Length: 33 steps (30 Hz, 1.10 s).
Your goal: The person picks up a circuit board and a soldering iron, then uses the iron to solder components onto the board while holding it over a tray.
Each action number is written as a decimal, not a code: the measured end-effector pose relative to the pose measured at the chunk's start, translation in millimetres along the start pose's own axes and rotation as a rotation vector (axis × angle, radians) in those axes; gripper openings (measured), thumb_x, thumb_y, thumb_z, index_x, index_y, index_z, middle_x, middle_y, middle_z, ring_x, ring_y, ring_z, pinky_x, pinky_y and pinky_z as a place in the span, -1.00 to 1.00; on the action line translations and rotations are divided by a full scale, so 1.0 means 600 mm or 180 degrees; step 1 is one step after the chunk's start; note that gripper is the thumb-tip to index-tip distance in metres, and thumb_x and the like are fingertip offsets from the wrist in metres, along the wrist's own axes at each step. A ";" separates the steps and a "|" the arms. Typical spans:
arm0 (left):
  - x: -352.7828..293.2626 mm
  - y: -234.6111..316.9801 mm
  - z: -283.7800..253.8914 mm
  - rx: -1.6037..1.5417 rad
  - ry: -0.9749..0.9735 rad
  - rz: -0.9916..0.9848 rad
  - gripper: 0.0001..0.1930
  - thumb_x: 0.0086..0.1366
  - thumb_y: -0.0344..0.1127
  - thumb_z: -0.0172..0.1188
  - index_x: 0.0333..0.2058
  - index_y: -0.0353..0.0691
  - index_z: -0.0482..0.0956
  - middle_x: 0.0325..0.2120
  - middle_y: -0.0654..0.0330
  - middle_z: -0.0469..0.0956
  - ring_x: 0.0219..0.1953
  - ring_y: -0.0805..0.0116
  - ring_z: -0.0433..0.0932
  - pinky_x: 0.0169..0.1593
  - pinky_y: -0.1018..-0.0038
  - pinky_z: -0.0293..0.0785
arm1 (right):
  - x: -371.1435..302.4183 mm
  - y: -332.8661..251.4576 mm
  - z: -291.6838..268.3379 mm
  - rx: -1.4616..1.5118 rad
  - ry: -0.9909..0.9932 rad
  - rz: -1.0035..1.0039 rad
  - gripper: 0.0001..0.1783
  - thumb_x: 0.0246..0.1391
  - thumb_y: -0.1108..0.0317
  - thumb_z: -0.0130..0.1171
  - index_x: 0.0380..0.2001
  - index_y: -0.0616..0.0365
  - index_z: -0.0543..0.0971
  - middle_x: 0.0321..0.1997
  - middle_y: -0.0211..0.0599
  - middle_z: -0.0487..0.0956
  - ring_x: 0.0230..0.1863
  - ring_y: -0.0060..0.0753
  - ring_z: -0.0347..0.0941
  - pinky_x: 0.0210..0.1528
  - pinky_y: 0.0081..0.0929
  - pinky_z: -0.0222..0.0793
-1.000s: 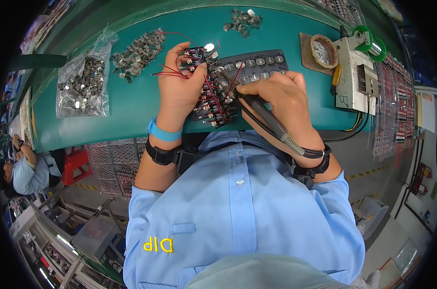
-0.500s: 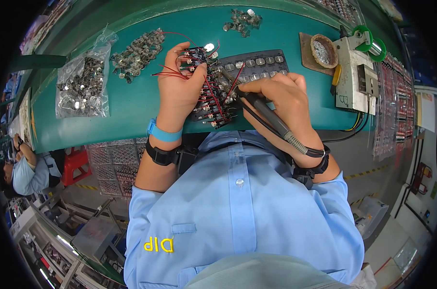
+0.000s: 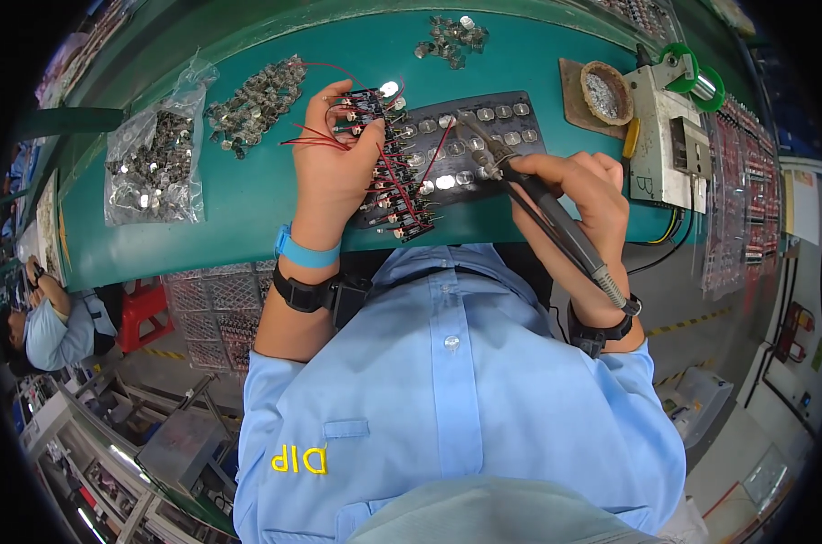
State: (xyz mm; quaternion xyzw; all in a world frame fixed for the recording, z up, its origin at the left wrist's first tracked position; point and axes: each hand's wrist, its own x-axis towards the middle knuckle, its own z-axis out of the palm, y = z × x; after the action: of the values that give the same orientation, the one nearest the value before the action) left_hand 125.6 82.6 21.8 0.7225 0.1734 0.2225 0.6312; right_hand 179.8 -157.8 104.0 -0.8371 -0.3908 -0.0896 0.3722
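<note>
My left hand (image 3: 332, 177) is closed round the upper end of a strip of small black circuit boards (image 3: 402, 195) with thin red wires hanging off it. Its thumb presses on the boards' face. In my right hand (image 3: 585, 195) is a soldering iron (image 3: 556, 216), gripped like a pen, its tip end pointing up and left. That tip is over a black tray (image 3: 512, 100) set with rows of round silvery metal pieces, apart from the boards. The strip overlaps the tray's left side. One red wire (image 3: 442, 143) stretches from the boards across the tray.
Loose metal parts (image 3: 261, 104) and a clear bag of parts (image 3: 154, 172) lie left; a smaller pile (image 3: 452, 41) lies at the back. Right are a brown bowl (image 3: 625, 116), a soldering station (image 3: 654, 136) and a green solder spool (image 3: 687, 68). Another person (image 3: 53, 326) sits far left.
My right hand has drawn the soldering iron to the right, away from the circuit boards, uncovering more of the tray. My left hand and the boards have barely shifted.
</note>
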 end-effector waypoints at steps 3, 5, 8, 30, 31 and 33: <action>0.000 -0.001 0.000 -0.0012 0.0003 0.0036 -0.48 0.15 -0.55 0.24 0.11 -0.31 0.33 -0.26 0.16 0.51 -0.43 0.60 0.51 -0.43 0.66 0.46 | -0.003 -0.002 -0.004 0.0054 -0.0008 -0.0045 -0.63 -0.23 0.59 0.37 -0.25 0.10 0.66 -0.53 -0.49 0.47 -0.47 -0.49 0.35 -0.10 -0.50 0.14; -0.001 0.002 -0.001 -0.0012 0.0002 -0.0051 -0.48 0.15 -0.55 0.24 0.11 -0.31 0.32 -0.26 0.16 0.51 -0.42 0.59 0.51 -0.42 0.66 0.46 | -0.009 0.007 -0.016 -0.0208 0.0195 0.0201 -0.61 -0.17 0.63 0.34 -0.18 0.12 0.66 -0.48 -0.45 0.52 -0.42 -0.52 0.41 -0.10 -0.51 0.23; -0.001 0.007 -0.001 -0.0039 -0.0019 -0.0100 -0.47 0.15 -0.56 0.24 0.11 -0.31 0.32 -0.26 0.16 0.51 -0.41 0.59 0.51 -0.42 0.66 0.46 | -0.025 0.042 -0.020 -0.0174 0.0796 0.0489 -0.60 -0.08 0.66 0.30 -0.11 0.15 0.65 -0.38 -0.39 0.59 -0.32 -0.56 0.48 -0.10 -0.56 0.33; -0.016 0.093 -0.038 -0.0296 -0.0507 -0.0451 -0.50 0.19 -0.54 0.26 0.11 -0.25 0.36 -0.30 0.27 0.48 -0.35 0.64 0.49 -0.40 0.65 0.43 | -0.039 0.040 -0.023 0.0593 0.0590 0.0602 -0.59 -0.02 0.68 0.25 -0.05 0.22 0.63 -0.25 -0.28 0.66 -0.26 -0.64 0.54 -0.22 -0.68 0.44; -0.012 0.092 -0.036 -0.0289 -0.0508 -0.0436 -0.50 0.19 -0.54 0.26 0.11 -0.25 0.36 -0.30 0.27 0.48 -0.35 0.64 0.49 -0.40 0.65 0.43 | -0.032 0.034 -0.016 0.0832 0.0455 0.0494 -0.59 -0.05 0.69 0.25 -0.07 0.21 0.64 -0.26 -0.29 0.66 -0.30 -0.60 0.54 -0.25 -0.65 0.43; 0.001 0.083 -0.029 -0.0514 -0.0705 -0.0722 -0.51 0.19 -0.54 0.25 0.10 -0.29 0.36 -0.30 0.24 0.53 -0.33 0.60 0.53 -0.34 0.64 0.49 | -0.017 0.023 -0.001 0.1291 0.0197 0.0278 -0.58 -0.12 0.72 0.27 -0.12 0.19 0.65 -0.28 -0.32 0.66 -0.38 -0.51 0.54 -0.32 -0.60 0.43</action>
State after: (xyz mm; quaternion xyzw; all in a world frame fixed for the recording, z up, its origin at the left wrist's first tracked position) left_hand 114.9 90.2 72.9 0.6653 0.1648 0.0820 0.7235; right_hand 182.9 -169.8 92.3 -0.7580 -0.3525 -0.0185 0.5484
